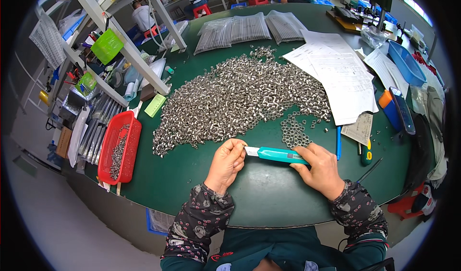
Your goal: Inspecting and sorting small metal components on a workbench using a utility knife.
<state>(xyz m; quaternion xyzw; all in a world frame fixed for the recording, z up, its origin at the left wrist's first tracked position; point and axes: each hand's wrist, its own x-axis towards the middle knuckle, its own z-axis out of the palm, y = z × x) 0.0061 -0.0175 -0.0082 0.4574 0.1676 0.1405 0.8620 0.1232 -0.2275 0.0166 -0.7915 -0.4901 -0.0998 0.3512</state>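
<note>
In my right hand [321, 168] is a teal utility knife [278, 155], its blade extended and pointing left. My left hand [227, 163] is closed in a pinch at the blade's tip. A small metal ring seems to be between its thumb and forefinger, mostly hidden by them. Beyond both hands spreads a large heap of small shiny metal rings [230, 96]. A smaller patch of rings [294, 132] lies in a single layer just past the knife.
A red plastic basket [132, 156] with metal pieces stands at the left edge of the green table [269, 194]. Papers [336, 79], a blue pen [338, 144] and a phone [402, 110] lie at right. Bagged rods [249, 28] rest at the back. Other people sit far behind.
</note>
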